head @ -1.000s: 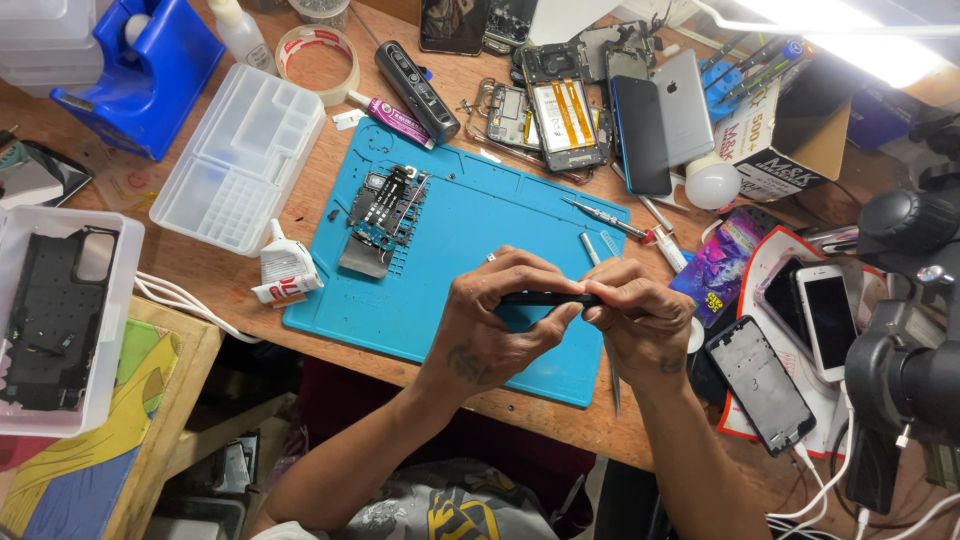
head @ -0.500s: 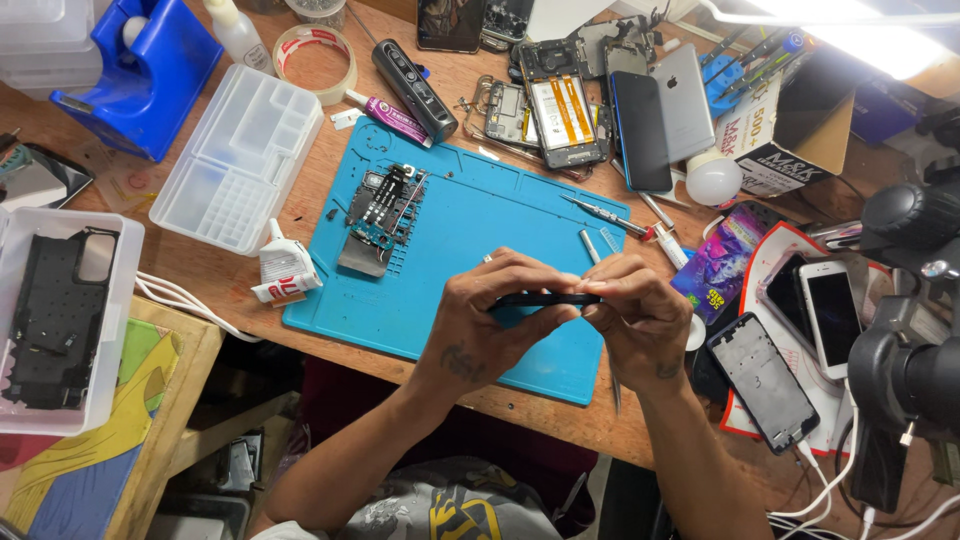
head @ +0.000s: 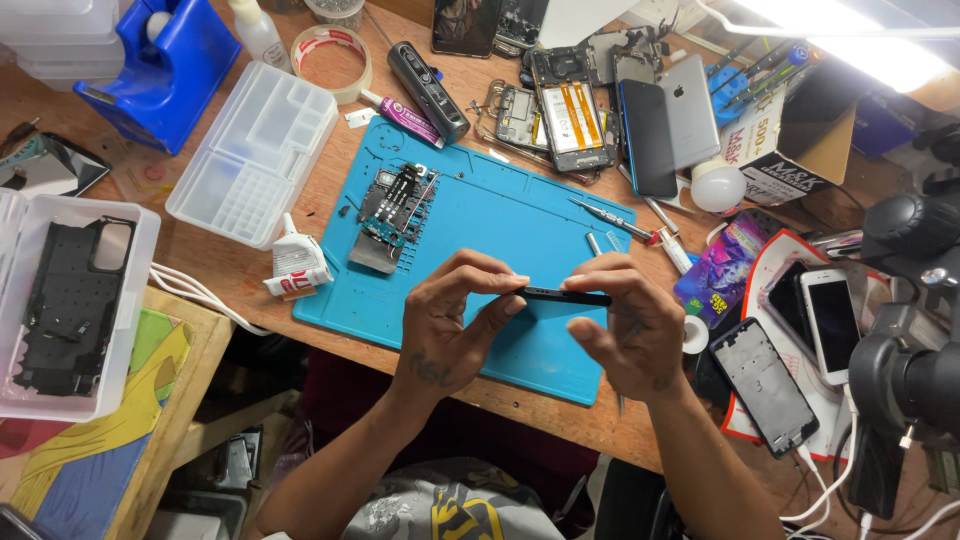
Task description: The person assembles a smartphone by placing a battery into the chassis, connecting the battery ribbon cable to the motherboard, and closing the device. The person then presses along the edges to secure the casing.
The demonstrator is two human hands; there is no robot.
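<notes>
- L hand (head: 450,325) + R hand (head: 625,330) pinching thin black phone part (head: 562,295) edge-on, fingers closed on its ends, hovering over blue mat (head: 500,230).
- Prob light, stiff, thin, maybe fragile; gripping by edges looks safest.
- Circuit board (head: 392,215) lying on mat nearby.

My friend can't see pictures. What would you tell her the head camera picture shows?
Two bare hands, the left hand and the right hand, hold a thin black phone part edge-on between their fingertips above a blue work mat. Around the mat, the wooden table is crowded with opened phones, small screwdrivers, a clear parts box and a tape roll.
</notes>
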